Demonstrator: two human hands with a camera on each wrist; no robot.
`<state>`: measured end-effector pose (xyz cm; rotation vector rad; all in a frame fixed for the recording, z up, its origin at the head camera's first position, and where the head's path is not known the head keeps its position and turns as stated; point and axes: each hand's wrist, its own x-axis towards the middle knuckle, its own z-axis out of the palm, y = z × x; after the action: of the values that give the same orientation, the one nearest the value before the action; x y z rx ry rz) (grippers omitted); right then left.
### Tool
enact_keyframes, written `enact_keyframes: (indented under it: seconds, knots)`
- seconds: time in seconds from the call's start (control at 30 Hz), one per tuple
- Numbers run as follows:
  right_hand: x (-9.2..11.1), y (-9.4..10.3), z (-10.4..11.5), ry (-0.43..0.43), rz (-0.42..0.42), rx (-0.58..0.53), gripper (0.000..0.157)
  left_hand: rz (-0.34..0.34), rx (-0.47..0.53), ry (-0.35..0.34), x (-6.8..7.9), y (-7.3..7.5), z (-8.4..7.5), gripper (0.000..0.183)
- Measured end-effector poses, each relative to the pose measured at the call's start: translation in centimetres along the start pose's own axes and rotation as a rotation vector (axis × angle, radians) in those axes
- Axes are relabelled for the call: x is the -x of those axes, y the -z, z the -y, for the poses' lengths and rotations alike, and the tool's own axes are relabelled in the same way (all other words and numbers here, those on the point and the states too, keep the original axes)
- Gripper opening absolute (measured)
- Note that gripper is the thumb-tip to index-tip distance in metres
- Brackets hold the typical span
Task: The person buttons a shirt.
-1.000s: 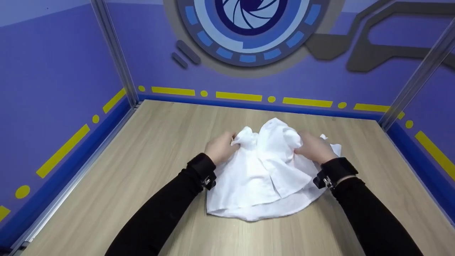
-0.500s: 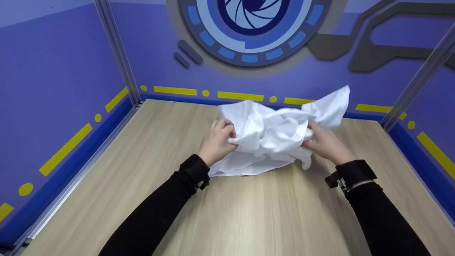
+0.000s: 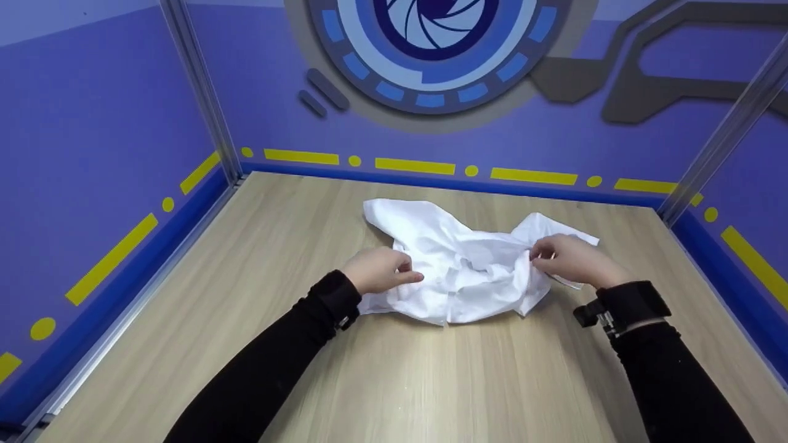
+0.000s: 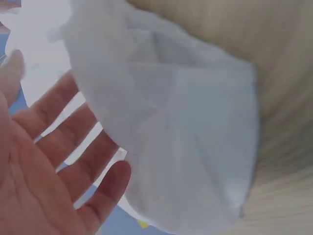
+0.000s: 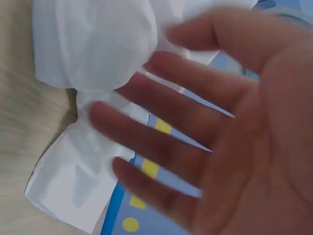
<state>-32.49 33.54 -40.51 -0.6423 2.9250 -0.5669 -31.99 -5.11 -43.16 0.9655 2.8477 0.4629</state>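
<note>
A crumpled white shirt (image 3: pixel 425 234) lies on the wooden tabletop, its short sleeves spread to the far left and far right. At its left side is my left hand (image 3: pixel 378 269). The left wrist view shows that hand's fingers (image 4: pixel 73 127) extended and spread, their tips partly behind the cloth's edge, with the thumb apart. My right hand (image 3: pixel 575 258) is by the shirt's right side, near the right sleeve. In the right wrist view its fingers (image 5: pixel 161 105) are straight and fanned out, the thumb standing off from them; the fingertips overlap the cloth, and contact is unclear.
The pale wooden tabletop (image 3: pixel 406 381) is bounded by a blue-purple back wall (image 3: pixel 258 104) and a left side wall (image 3: pixel 98 154). Metal posts (image 3: pixel 203 92) stand at the far corners. Black bands with small cameras (image 3: pixel 634 304) are worn on the wrists.
The shirt was gripped, lifted and flipped, and is now down on the table with its sleeves spread at the far side. Both hands have loosened, and the right has shifted slightly right.
</note>
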Motion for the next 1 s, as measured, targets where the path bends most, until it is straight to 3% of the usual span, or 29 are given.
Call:
enact_keyframes:
  seconds: [0.1, 0.23, 0.43, 0.57, 0.67, 0.77, 0.83, 1.0]
  knots:
    - [-0.6, -0.2, 0.0, -0.036, -0.174, 0.004, 0.026, -0.093, -0.027, -0.025, -0.9, 0.7, -0.4, 0.027]
    - [-1.7, -1.6, 0.2, -0.03, -0.232, 0.06, 0.044, -0.2, -0.057, -0.037, -2.1, 1.4, -1.1, 0.034]
    - [-3.2, -3.1, 2.0, 0.063, -0.31, 0.156, 0.012, -0.28, -0.096, -0.06, -2.9, 1.6, -2.7, 0.061]
    - [-3.3, -2.5, 4.4, 0.127, -0.361, 0.097, 0.009, -0.32, -0.142, -0.127, -3.3, 1.8, -3.3, 0.074]
    - [-3.2, -1.8, 6.3, 0.153, -0.375, 0.052, 0.009, -0.313, -0.182, -0.142, -3.4, 1.9, -3.4, 0.079]
    - [-3.0, -1.2, 8.0, 0.179, -0.388, 0.009, 0.009, -0.279, -0.214, -0.155, -3.3, 1.8, -3.3, 0.072]
    - [-2.8, -0.9, 8.8, 0.2, -0.398, -0.018, 0.007, -0.273, -0.23, -0.172, -3.3, 1.7, -3.1, 0.059]
    - [-2.2, -0.2, 9.1, 0.224, -0.364, -0.074, 0.014, -0.292, -0.198, -0.179, -3.2, 1.9, -2.7, 0.029]
